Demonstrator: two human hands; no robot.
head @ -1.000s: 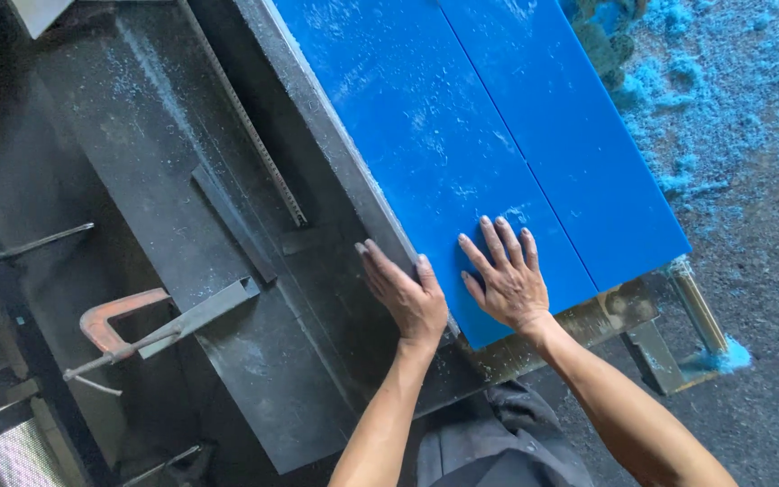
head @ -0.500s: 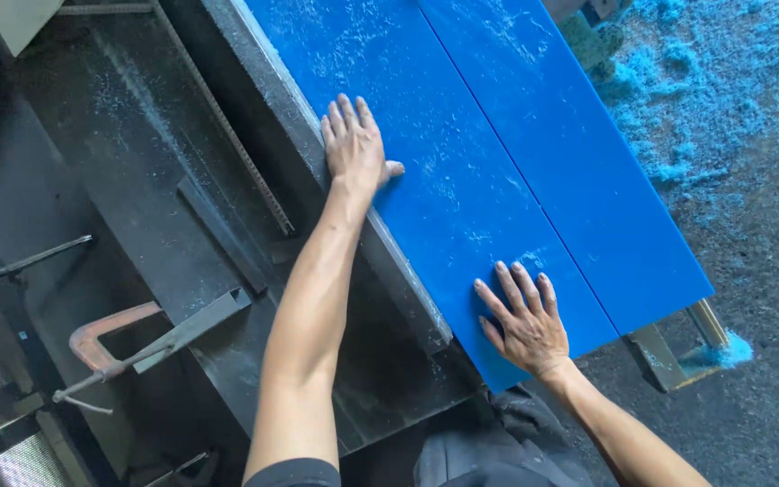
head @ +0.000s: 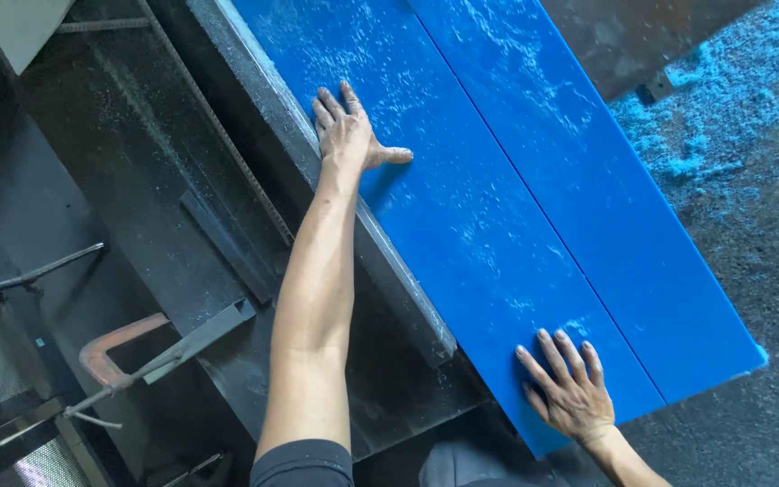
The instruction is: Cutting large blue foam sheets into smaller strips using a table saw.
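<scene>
Clamp [head: 123, 356]: rust-coloured, fixed at left on the dark machine table [head: 137, 180].
Fence [head: 317, 198]: grey metal rail, running diagonally beside the board.
Left hand [head: 349, 135]: flat, fingers spread, pressing the blue board [head: 462, 207] at the fence edge.
Right hand [head: 570, 392]: flat, fingers apart, pressing the board's near end.
Floor [head: 732, 153]: blue shavings scattered.

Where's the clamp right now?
In the head view the C-clamp sits at lower left on the dark machine table, left of the outstretched left forearm, well away from the blue boards.
</scene>
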